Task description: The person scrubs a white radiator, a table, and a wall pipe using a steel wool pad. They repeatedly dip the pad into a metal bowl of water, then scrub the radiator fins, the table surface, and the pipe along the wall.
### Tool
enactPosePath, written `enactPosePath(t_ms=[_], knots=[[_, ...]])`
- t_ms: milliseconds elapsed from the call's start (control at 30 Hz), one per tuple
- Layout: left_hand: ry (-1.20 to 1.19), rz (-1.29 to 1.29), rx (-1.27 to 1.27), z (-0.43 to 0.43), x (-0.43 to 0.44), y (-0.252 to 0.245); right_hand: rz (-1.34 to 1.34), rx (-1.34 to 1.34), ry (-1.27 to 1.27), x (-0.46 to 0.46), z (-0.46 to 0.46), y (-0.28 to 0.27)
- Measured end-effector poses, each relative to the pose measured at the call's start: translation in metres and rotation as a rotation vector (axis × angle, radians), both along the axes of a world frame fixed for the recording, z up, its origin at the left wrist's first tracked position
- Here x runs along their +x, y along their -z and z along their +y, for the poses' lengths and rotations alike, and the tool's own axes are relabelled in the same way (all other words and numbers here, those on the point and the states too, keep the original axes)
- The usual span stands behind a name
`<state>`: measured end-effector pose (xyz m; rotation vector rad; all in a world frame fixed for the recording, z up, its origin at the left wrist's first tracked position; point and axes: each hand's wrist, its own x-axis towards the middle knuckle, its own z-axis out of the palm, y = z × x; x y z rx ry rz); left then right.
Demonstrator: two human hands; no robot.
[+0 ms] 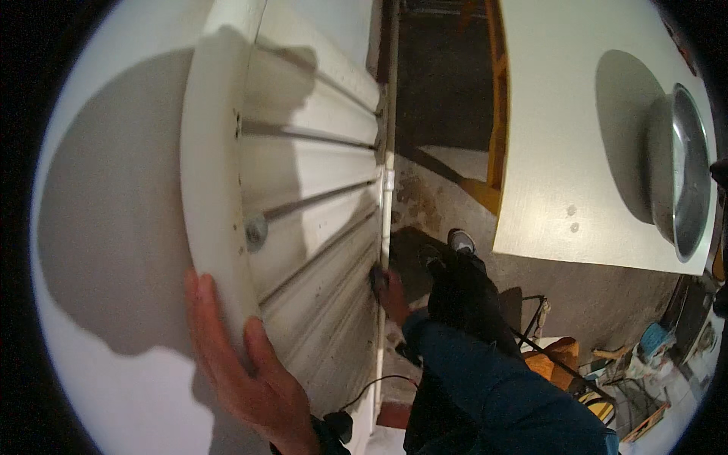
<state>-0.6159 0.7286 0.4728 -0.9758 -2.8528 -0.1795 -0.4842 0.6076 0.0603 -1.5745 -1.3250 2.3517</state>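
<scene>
My left hand [253,375] lies over the white rounded edge [219,187] of a pale ribbed panel [324,307], with the fingers on its outer side and the thumb on its inner side. A small round grey piece [256,232] sits on the ribbed side, just above the thumb. Farther down, at the panel's far edge beside a thin white pipe [386,222], is my right hand [392,293]. It holds a small dark object [376,280] against or close to the panel; its kind is unclear.
At the right, a metal bowl [662,170] stands on a pale tabletop [546,170] with an orange-yellow frame [499,114]. My shoe [462,241] is on the concrete floor. A black cable [378,380] runs near the pipe. An orange bag [554,364] and mixed clutter lie at the lower right.
</scene>
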Motion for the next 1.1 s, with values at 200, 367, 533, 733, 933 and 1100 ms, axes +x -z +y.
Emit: enactPosePath(t_ms=[200, 367, 533, 733, 933, 1100], knots=[[0.012, 0.08, 0.363, -0.028, 0.014, 0.011, 0.195, 0.232, 0.037, -0.073, 0.162, -0.001], [0.077, -0.014, 0.444, -0.096, 0.068, 0.026, 0.152, 0.357, -0.101, -0.076, 0.182, -0.007], [-0.101, -0.48, 0.418, -0.178, 0.152, 0.066, 0.114, 0.515, -0.109, -0.046, 0.125, 0.012], [-0.302, -0.73, 0.313, -0.279, 0.211, 0.099, 0.037, 0.574, -0.037, 0.004, -0.005, 0.022], [-0.309, -1.056, 0.61, -0.394, 0.263, 0.111, -0.052, 0.765, -0.001, 0.06, -0.162, 0.009], [-0.414, -1.037, 0.351, -0.459, 0.29, 0.126, -0.207, 0.333, -0.075, 0.102, -0.268, 0.001]])
